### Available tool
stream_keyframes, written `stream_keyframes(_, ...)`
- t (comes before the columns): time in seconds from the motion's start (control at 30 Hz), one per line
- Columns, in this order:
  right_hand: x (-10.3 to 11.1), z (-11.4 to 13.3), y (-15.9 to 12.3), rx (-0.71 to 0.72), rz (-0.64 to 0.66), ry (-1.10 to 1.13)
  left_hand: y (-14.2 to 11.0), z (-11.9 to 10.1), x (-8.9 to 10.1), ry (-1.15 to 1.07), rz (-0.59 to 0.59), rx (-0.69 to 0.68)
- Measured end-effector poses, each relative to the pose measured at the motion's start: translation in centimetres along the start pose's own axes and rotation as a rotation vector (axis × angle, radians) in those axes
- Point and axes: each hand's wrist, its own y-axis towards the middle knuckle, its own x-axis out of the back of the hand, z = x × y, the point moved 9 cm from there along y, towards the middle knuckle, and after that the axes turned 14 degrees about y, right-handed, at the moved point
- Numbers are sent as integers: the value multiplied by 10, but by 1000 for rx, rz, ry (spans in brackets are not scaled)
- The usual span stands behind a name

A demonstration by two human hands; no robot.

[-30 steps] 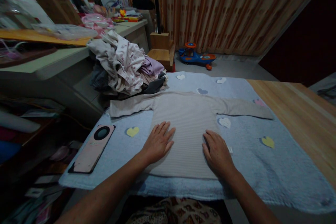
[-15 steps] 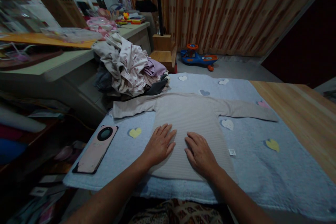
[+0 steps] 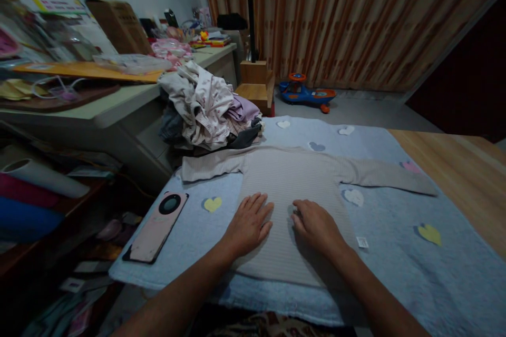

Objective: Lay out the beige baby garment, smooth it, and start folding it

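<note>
A pale beige ribbed long-sleeved garment (image 3: 292, 179) lies flat and face up, with its sleeves stretched out to both sides. Both hands rest on its lower body. My left hand (image 3: 250, 224) lies flat with its fingers spread, near the garment's left edge. My right hand (image 3: 316, 226) sits nearer the middle, fingers slightly curled on the fabric, with no visible fold held. Under the garment is a light blue towel (image 3: 185, 253) with felt heart shapes. A small white tag (image 3: 362, 242) lies on the towel right of the garment.
A phone in a pink case (image 3: 156, 226) lies on the towel's left side. A heap of folded and crumpled clothes (image 3: 207, 110) sits beyond the garment. A wooden tabletop (image 3: 450, 168) runs along the right. A cluttered desk (image 3: 118, 100) stands left; a toy ride-on car (image 3: 306, 92) is on the floor.
My right hand has slid inward across the garment, closer to my left hand. The whole scene has shifted rightward and lower in view as my head moved.
</note>
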Motion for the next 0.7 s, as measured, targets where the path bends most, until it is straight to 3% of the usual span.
stream_keyframes(0.13, 0, 13, 38, 67, 0, -28, 0, 0, 0, -2, 3, -4)
stream_keyframes(0.23, -10, 7, 54, 77, -70, -21, 0, 1, -1, -7, 12, -3)
stream_keyframes(0.37, -25, -12, 56, 64, -173, 2, 0, 1, -3, -16, 18, 8)
stream_keyframes(0.53, -31, -20, 53, 76, -210, 23, 2, 5, 4, -85, 53, -24)
stream_keyframes(0.6, -30, -19, 53, 71, -217, 31, 5, 20, 12, -112, 41, 7)
stream_keyframes(0.7, -28, -18, 53, 75, -231, 46, 12, 69, 30, -44, -43, 230)
